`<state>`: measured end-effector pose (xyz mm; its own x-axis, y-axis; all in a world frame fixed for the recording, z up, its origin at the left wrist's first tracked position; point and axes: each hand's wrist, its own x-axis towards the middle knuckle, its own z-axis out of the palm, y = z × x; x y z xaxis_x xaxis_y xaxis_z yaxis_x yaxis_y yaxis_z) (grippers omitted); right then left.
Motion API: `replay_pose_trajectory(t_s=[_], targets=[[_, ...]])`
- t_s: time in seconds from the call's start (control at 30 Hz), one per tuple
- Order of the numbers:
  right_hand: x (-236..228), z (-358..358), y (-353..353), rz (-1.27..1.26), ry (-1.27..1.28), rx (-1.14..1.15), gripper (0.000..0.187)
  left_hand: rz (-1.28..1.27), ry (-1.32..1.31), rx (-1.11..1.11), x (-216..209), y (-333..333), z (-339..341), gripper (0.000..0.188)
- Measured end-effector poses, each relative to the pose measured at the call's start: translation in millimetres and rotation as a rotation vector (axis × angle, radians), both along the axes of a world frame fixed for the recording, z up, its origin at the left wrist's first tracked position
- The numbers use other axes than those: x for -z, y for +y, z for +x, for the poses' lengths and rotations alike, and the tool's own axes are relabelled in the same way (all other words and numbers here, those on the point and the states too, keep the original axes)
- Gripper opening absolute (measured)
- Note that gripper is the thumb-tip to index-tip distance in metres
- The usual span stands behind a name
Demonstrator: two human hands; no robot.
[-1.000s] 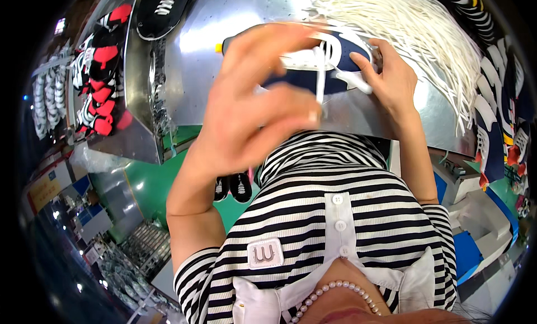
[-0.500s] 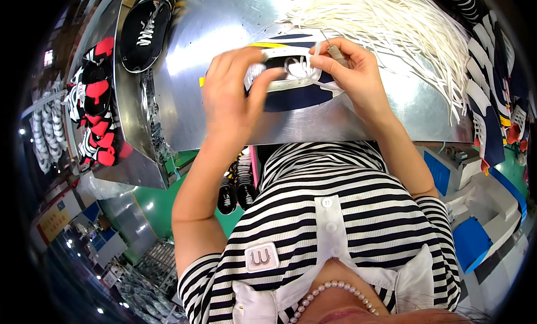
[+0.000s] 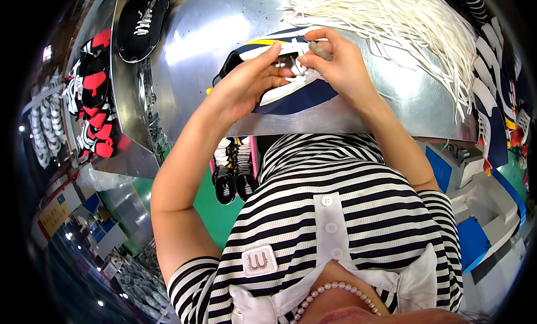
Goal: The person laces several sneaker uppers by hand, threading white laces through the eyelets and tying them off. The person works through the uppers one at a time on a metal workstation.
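Note:
A navy and white shoe upper (image 3: 302, 103) with a yellow stripe lies on the metal table below my hands. My left hand (image 3: 246, 86) is at its opening, thumb at the far edge and fingers curled inside; the fingertips are slightly blurred. White lace (image 3: 300, 68) shows in the opening between the hands. My right hand (image 3: 335, 64) is closed around an awl-like tool with a tan wrapped handle (image 3: 320, 51), its fingertips close to the white eyelet edge. The tool's tip cannot be made out.
A heap of loose white laces (image 3: 391, 27) covers the far right of the metal table (image 3: 190, 100). At left lies a black shoe (image 3: 144, 24), beyond it red, black and white pieces (image 3: 96, 100). Navy and white uppers (image 3: 489, 111) hang at right. Black shoes (image 3: 235, 181) sit below the table edge.
My left hand has turned and moved its fingers into the upper's opening. The right hand has shifted slightly left with the tool, and the upper has tilted, its right end farther away.

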<state>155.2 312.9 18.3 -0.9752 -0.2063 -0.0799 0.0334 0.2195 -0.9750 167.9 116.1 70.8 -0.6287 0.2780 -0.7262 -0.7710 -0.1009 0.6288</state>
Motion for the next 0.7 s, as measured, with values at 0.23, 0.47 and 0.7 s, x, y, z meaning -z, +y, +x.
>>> replay_pose_trajectory(t_s=[0.23,0.47,0.7], targets=[[-5.3,-1.9,0.5,0.128,-0.004,-0.027,0.046,-0.178,0.097,-0.111,9.3,21.4,4.1,0.030],[-9.1,0.6,4.3,0.246,0.084,-0.111,0.048,-0.410,0.541,-0.230,19.4,36.5,17.6,0.021],[-25.5,20.1,24.5,0.081,0.144,-0.132,0.023,-0.492,0.622,-0.206,18.3,36.4,22.8,0.020]])
